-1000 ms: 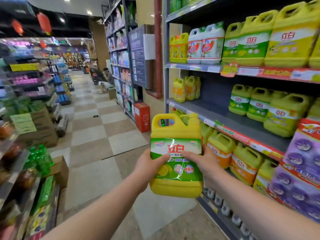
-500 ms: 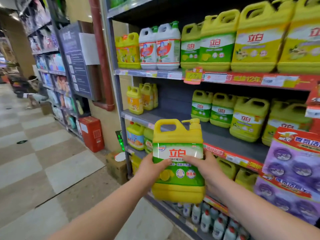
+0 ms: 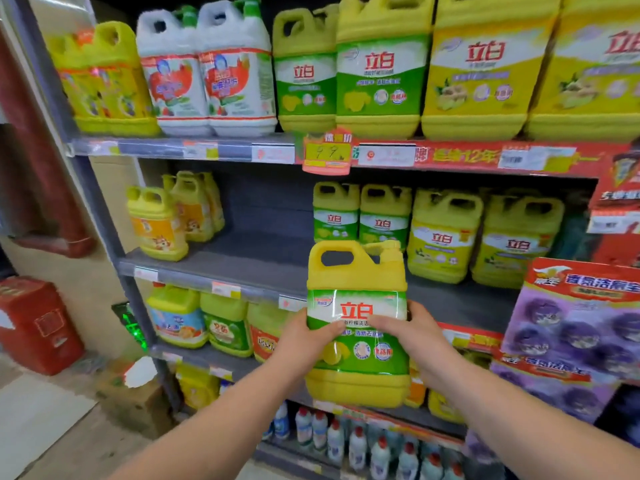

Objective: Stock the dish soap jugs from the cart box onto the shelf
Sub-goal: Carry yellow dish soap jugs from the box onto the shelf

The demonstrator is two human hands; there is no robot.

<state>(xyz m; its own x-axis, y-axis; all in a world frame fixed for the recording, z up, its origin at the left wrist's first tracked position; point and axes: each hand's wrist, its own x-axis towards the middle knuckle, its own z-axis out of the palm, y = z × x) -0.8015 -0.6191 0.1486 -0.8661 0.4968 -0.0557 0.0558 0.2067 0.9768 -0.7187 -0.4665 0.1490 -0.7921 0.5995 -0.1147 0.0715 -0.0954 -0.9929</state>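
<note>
Jug [image 3: 356,327] upright, gripped by L hand [image 3: 304,337] & R hand [image 3: 412,334], before mid shelf [image 3: 242,268].

Upright yellow green-labelled jug [image 3: 358,323], shelf-front [image 3: 242,271]

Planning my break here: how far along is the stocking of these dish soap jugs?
Looks done: two matching green-label jugs stand on the middle shelf. In hand: the left hand and right hand grip one jug upright before that shelf, not yet set down. Left: placing it; the cart box is out of view, so the remaining count is unknown.
</note>
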